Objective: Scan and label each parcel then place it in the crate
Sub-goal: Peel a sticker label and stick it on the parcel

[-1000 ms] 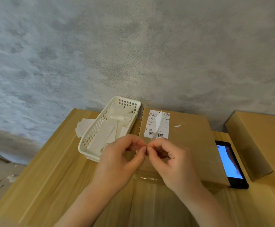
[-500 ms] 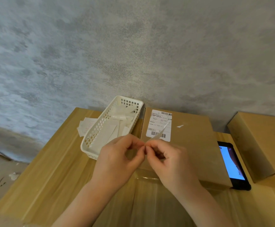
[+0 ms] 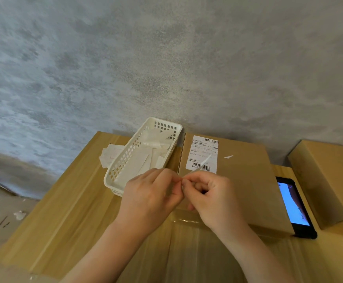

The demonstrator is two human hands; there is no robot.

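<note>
A flat brown cardboard parcel (image 3: 246, 180) lies on the wooden table, with a white shipping label (image 3: 204, 152) stuck near its far left corner. My left hand (image 3: 152, 199) and my right hand (image 3: 213, 201) meet over the parcel's near left part, fingertips pinched together on a thin white label strip (image 3: 202, 165). The strip sticks up and to the right from my fingers. A small white scrap (image 3: 228, 156) rests on the parcel top.
A white perforated basket (image 3: 123, 166) holding paper strips stands left of the parcel, loose papers (image 3: 110, 155) beside it. A phone (image 3: 294, 207) with a lit screen lies right of the parcel. Another cardboard box (image 3: 328, 178) stands at the far right. A grey wall rises behind.
The strip between my fingers has tipped from upright down toward the right. My hands have stayed over the parcel, pinching it.
</note>
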